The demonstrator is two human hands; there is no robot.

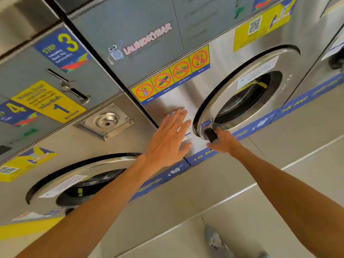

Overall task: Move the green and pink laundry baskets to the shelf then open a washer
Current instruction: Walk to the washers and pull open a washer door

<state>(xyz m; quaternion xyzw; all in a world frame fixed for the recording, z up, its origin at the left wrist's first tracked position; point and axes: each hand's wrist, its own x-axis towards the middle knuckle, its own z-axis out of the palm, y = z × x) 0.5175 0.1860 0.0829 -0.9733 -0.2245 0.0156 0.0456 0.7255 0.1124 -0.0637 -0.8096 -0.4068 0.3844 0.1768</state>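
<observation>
A steel front-loading washer [186, 101] fills the middle of the head view. Its round door [223, 94] with dark glass looks cracked open at the handle edge, a dark gap showing along the rim. My right hand [223, 142] is wrapped around the black door handle [210, 135] at the door's lower left. My left hand [167, 138] lies flat, fingers spread, against the washer's steel front panel just left of the door. Neither the green nor the pink laundry basket is in view.
A second washer [78, 183] with its round door shut stands to the left, with a coin slot panel [106, 121] above it. Another machine [333, 58] borders the right. Pale floor tiles [260, 211] stretch below, with a shoe [214, 239] near the bottom.
</observation>
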